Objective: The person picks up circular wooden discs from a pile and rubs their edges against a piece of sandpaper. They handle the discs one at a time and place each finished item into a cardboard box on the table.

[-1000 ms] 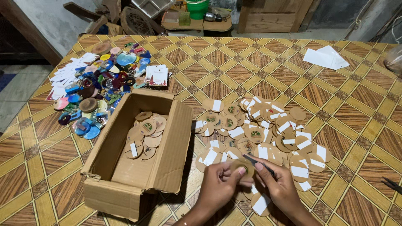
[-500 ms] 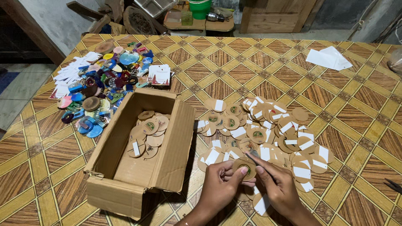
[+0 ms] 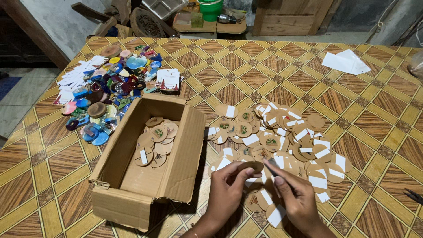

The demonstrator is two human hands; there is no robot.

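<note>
The left hand (image 3: 227,194) pinches a disc (image 3: 253,166) while the right hand (image 3: 296,199) picks at it; few discs lie in the box (image 3: 145,172) to the left, many wait beyond the fingers.

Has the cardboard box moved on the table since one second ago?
No. The cardboard box keeps its place beside the pile of brown discs on the patterned table.

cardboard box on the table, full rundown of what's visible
The cardboard box is plain brown corrugated card, open-topped with flaps folded outward. It sits upright on the patterned table, angled to its edges, left of the left hand. Inside, at the far end, lie round brown discs, some with white strips. Neither hand touches it.
</note>
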